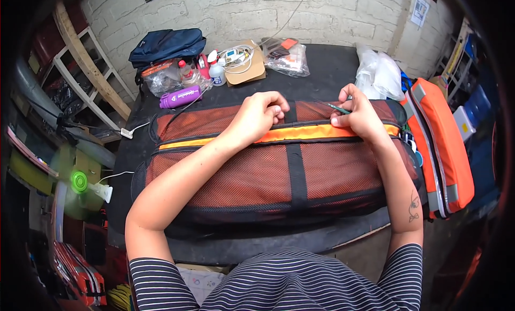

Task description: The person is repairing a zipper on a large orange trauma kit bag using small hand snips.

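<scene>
A long bag [230,174] of black mesh over orange-red fabric lies across the table in front of me. Along its length runs a bright orange strip [300,133] between black zipper edges, and a black strap [296,177] crosses its middle. My left hand [255,118] rests over the strip with its fingers curled in beside the strap; whatever they may pinch is too small to make out. To the right, my right hand [360,113] grips a slim green pointed tool [338,108], its tip toward the left hand. The tool's exact kind is unclear.
Behind the bag on the black table [332,59] are a purple bottle [179,97], a spray bottle [216,72], coiled white cable [238,57], a navy backpack [166,45] and plastic bags [375,72]. An orange bag [442,144] stands at right; a green fan [79,182] spins at left.
</scene>
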Available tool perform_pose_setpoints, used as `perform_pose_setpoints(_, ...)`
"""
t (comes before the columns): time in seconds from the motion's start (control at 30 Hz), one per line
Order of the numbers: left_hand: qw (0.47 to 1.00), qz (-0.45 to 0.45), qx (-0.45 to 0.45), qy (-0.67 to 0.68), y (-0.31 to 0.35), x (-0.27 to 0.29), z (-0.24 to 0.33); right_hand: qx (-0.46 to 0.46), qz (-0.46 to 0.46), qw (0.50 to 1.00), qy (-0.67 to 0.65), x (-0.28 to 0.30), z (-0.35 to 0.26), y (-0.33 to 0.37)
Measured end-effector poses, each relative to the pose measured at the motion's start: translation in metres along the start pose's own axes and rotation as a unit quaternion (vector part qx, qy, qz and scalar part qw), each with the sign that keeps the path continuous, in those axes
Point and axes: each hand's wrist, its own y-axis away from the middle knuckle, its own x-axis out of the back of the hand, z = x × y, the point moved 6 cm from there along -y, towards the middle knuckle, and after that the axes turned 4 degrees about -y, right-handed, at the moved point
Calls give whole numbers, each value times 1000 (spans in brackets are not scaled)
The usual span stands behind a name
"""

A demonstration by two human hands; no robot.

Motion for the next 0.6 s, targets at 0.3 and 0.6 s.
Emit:
perform_pose_setpoints(0.3, 990, -41, -45, -125, -9, -31, 20, -11, 8, 999, -39, 2, 3, -2)
perform_pose_setpoints(0.6, 891, 81, -347, -280, 8, -54, 41, -18, 12, 999, -46, 2, 5, -5)
